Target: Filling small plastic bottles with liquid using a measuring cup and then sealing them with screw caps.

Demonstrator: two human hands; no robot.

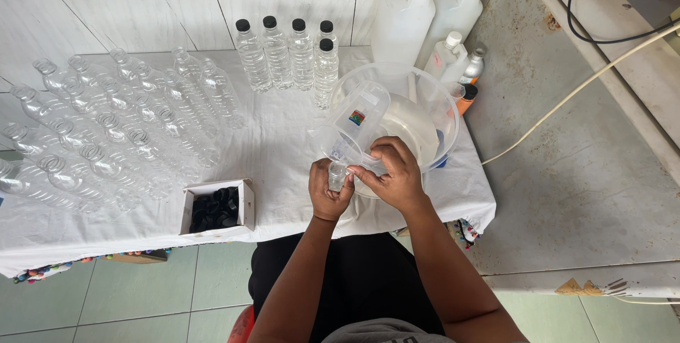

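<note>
A white cloth covers the tabletop (283,145), its front edge hanging toward a pale green tiled floor (142,293). Behind it stands a wall of large white tiles (106,3). To the right, a grey, rust-spotted metal surface (581,173) runs alongside, with a white cable (588,84) and a black cable (588,31) trailing across it.

The left hand (329,193) wraps a small clear bottle (337,175) at the near edge of the tabletop, fingers curled closed around its body, holding it upright. The right hand (393,173) grips the handle side of a clear plastic measuring jug (354,127), fingers closed on it, with the jug tilted so its spout sits just above the bottle's mouth. Just behind the jug rests a large clear basin (439,95) with a white plate-like shape inside.

Many empty uncapped bottles (113,123) lie on their sides across the left half of the cloth. Five filled bottles with black caps (287,53) stand upright near the wall. A small white cardboard box (244,205) of black caps (214,210) sits near the front edge, left of the hands. Two big white jerrycans (425,3) stand at the back right, with a smaller white bottle (445,56) and a silver can (473,65) beside them.
</note>
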